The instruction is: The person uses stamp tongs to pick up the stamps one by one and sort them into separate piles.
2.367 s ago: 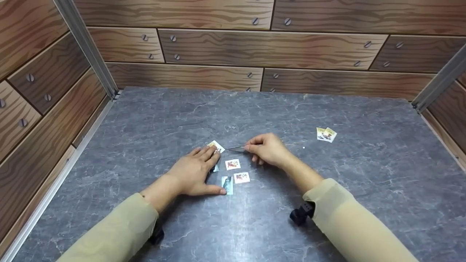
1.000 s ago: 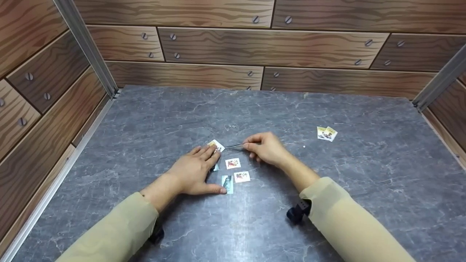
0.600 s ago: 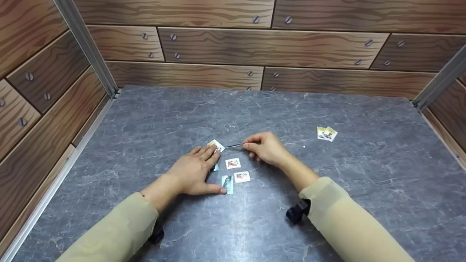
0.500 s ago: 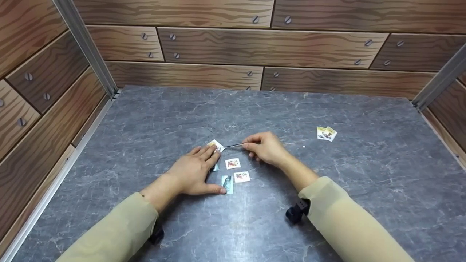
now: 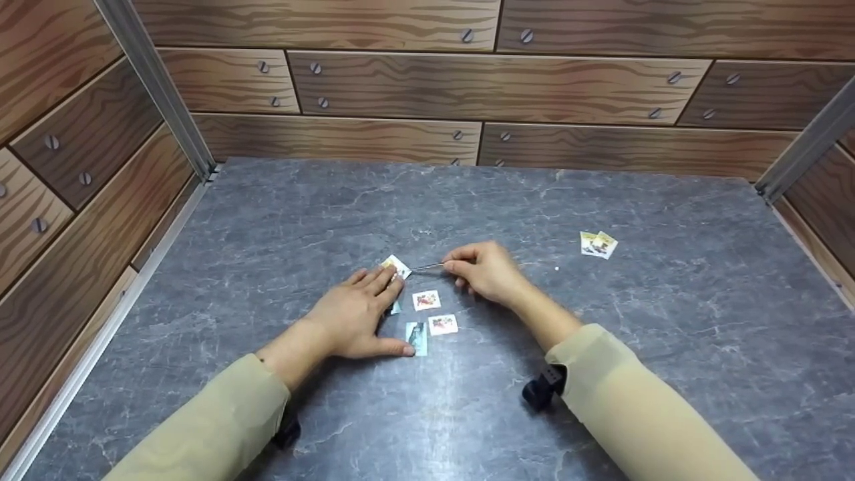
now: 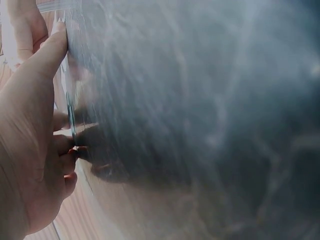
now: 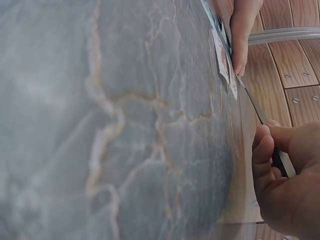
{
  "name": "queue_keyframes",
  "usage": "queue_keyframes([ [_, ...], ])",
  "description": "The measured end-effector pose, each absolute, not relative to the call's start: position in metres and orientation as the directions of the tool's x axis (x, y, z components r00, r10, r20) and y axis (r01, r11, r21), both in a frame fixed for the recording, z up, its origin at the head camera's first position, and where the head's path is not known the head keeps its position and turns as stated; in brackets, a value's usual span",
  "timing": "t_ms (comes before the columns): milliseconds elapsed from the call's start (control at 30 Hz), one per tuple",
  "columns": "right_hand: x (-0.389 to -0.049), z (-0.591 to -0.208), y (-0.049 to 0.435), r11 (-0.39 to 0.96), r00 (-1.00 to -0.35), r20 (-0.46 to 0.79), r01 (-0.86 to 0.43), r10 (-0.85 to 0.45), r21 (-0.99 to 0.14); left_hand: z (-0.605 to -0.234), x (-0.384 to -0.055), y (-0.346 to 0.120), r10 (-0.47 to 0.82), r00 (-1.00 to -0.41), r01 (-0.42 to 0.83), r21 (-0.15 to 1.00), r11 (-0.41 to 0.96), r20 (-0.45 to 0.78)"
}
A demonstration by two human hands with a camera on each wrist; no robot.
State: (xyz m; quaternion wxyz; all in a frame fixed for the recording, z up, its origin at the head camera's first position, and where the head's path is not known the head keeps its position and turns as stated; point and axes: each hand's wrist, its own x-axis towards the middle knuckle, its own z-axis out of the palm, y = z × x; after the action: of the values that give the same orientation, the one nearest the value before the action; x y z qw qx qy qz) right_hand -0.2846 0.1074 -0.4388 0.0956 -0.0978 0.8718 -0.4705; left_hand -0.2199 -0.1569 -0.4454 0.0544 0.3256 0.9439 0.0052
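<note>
In the head view my left hand lies spread on the table, its fingertips pressing a yellow-and-white sticker-like piece. Its thumb touches the edge of a teal picture piece; another teal piece is mostly hidden under the hand. My right hand pinches slim metal tweezers, whose tip meets the right corner of the yellow-and-white piece. The right wrist view shows the tweezers slanting from the fingers toward the left fingertips. Two white pieces with red pictures lie between the hands.
Two overlapping yellow-and-white pieces lie at the right on the grey marbled table. A tiny white speck is beside my right wrist. Wood-patterned walls and metal posts enclose the table.
My right hand and the tweezers have shifted slightly left, so the tip now reaches the piece's corner. The left hand and the loose pieces have stayed in place.
</note>
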Motion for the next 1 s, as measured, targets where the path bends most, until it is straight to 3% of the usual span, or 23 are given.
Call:
queue_keyframes([
  [300,-0.285,-0.438,0.108,0.551,-0.962,-0.030,-0.130,-0.272,-0.824,-0.446,-0.218,-0.157,0.614,-0.785,0.613,0.037,0.789,-0.086],
  [700,-0.286,-0.435,0.118,0.508,-0.973,-0.038,-0.086,-0.227,-0.857,-0.444,-0.218,-0.155,0.612,-0.788,0.612,0.022,0.791,-0.074],
  [1000,-0.284,-0.428,0.136,0.490,-0.979,-0.021,-0.084,-0.204,-0.868,-0.440,-0.214,-0.154,0.650,-0.758,0.651,0.015,0.759,-0.051],
])
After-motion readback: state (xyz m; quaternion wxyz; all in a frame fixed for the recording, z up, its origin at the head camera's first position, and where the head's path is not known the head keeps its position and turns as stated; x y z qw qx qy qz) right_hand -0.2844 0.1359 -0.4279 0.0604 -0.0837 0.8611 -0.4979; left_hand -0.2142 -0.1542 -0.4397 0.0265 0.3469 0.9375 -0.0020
